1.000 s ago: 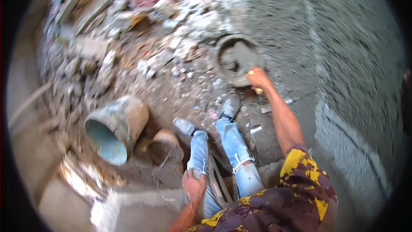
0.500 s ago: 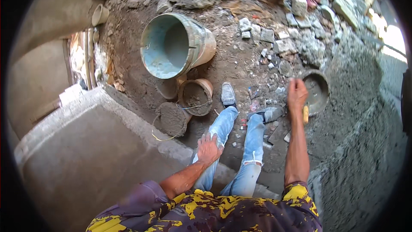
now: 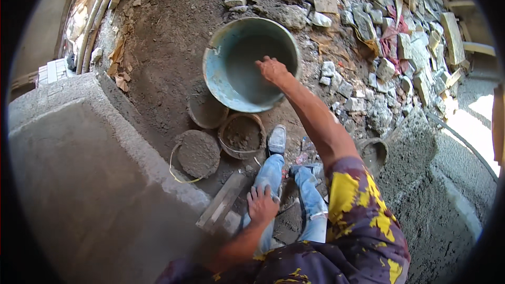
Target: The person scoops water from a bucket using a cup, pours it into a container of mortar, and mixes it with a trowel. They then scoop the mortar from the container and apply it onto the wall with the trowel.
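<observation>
My right fingers curl, pinching I can't tell what, if anything, above the round pale-blue plastic bucket of grey liquid on crumbly brown dirt; my left fingers spread over faded blue denim.

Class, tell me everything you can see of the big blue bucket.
The bucket is round and wide-mouthed, apparently plastic. Its inner wall is pale blue with whitish smears, and its rim has a notch on the left. It stands mouth up on the dirt, holding murky grey liquid. A smaller pail sits close by its near left side. The right hand is over its mouth; whether the fingers touch the liquid is unclear.
</observation>
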Tool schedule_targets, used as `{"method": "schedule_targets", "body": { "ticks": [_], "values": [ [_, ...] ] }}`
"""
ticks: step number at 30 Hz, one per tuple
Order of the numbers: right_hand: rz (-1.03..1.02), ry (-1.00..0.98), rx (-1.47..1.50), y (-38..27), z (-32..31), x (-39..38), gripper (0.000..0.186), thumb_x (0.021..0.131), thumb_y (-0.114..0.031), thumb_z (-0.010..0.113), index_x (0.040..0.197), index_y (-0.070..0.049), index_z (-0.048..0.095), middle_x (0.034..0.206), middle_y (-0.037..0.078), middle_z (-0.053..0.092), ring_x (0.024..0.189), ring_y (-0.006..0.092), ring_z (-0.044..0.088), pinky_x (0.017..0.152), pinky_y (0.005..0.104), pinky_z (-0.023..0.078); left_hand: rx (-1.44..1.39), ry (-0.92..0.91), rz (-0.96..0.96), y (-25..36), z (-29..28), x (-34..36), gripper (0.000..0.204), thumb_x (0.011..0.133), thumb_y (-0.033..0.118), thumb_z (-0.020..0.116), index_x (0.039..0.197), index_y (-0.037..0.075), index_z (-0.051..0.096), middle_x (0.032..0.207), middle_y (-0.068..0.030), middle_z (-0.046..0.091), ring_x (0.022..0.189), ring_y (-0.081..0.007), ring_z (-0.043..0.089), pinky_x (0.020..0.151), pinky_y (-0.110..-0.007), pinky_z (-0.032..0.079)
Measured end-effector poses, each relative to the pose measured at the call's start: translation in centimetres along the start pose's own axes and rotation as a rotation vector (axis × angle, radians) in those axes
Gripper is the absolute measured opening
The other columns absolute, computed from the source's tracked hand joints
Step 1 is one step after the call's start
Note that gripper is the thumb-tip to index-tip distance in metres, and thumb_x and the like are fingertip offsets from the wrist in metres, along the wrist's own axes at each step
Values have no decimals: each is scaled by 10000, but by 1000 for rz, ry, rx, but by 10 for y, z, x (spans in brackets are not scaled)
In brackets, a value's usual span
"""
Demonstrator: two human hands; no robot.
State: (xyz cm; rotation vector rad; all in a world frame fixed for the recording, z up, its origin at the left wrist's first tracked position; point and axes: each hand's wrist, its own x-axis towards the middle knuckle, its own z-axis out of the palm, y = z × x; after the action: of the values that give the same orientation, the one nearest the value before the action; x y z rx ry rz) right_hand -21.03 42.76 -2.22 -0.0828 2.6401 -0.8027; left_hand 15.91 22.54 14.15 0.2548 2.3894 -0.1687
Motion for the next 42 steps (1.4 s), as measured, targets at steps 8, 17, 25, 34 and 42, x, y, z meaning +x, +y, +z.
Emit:
{"method": "schedule_targets", "body": {
  "ticks": [8,17,25,34,42],
  "values": [
    [288,-186,-151,103,190,96,246,854,-224,588,1031,-88,691,1077,164,682,1009,300,664,832,432,559,-194,4,-85,-11,-32,32,534,739,382,691,1193,111,610,1308,-126,539,1130,-339,535,953,-465,403],
    [311,-284,-92,62,222,61,243,858,-215,564,1016,-80,689,1051,168,682,978,307,665,818,441,554,-241,-20,-248,-34,-29,31,592,748,441,694,1247,138,598,1329,-114,529,1182,-319,500,992,-469,386],
    [351,-338,-33,36,286,-11,242,861,-207,544,1003,-72,687,1029,171,681,952,314,666,805,448,549,-276,37,-219,-34,-20,32,607,694,438,726,1219,155,619,1308,-93,542,1146,-293,533,964,-477,422],
    [385,-385,28,21,337,-65,245,865,-198,521,988,-63,685,1003,175,680,921,322,667,791,457,544,-187,285,-9,-36,24,21,458,877,315,493,1322,221,545,1306,-35,530,1034,-237,593,777,-432,500],
    [133,-199,80,35,243,63,250,869,-190,500,974,-55,683,981,179,680,894,328,668,778,464,539,-154,40,-168,0,-44,42,507,761,368,674,1201,124,611,1215,-101,597,1042,-291,600,845,-436,493]
  ]
}}
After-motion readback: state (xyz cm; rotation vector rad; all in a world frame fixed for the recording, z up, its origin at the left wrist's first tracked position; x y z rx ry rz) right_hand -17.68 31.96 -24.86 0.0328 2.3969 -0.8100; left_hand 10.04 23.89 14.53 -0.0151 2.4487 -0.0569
